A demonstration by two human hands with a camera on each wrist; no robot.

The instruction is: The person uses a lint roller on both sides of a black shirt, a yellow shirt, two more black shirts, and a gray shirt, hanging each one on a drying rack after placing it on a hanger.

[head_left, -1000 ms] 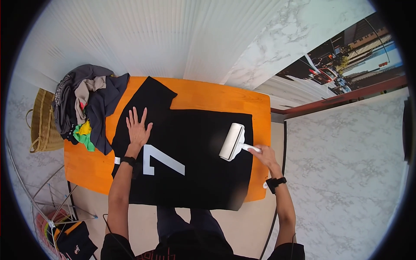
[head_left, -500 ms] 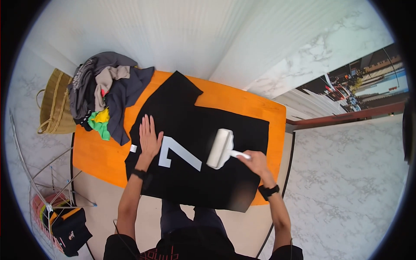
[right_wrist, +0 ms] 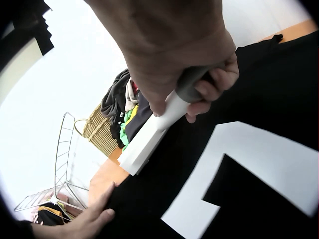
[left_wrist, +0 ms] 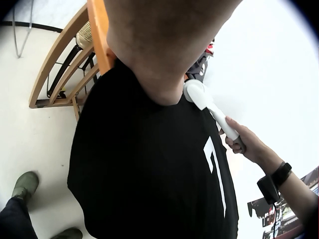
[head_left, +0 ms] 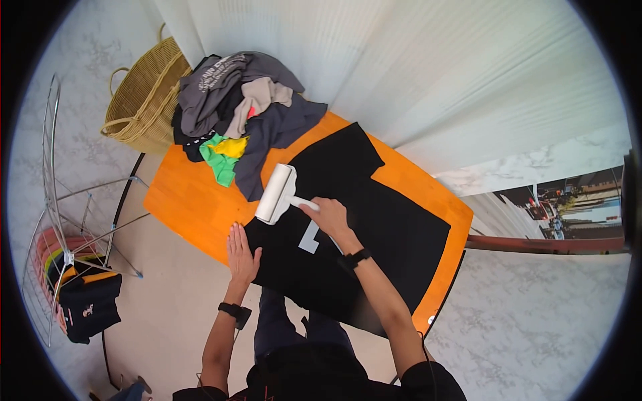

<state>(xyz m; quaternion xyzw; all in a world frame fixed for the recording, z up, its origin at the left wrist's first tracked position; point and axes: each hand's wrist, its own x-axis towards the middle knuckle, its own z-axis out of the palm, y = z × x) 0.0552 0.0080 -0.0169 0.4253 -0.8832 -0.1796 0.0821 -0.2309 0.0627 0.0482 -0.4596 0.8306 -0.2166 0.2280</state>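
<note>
A black T-shirt (head_left: 401, 234) with a white number 7 (head_left: 309, 238) lies spread on the orange table. My right hand (head_left: 330, 217) grips the handle of a white lint roller (head_left: 275, 194), fingers wrapped around it in the right wrist view. The roller head lies over the shirt's left part, close to its edge by the bare wood. My left hand (head_left: 243, 257), fingers straight, rests at the shirt's near left edge, just below the roller. In the head view my right forearm hides part of the shirt and most of the number.
Crumpled clothes (head_left: 267, 127) in grey, green and yellow are heaped on the table's (head_left: 184, 194) far left end. Behind them stands a wicker basket (head_left: 144, 93). At left is a metal drying rack (head_left: 57, 200) with hung clothes (head_left: 90, 301). A pale wall borders the far side.
The lint roller has travelled left across the shirt, past the number, in my right hand. My left hand has shifted to the shirt's near left edge. The head view has turned left.
</note>
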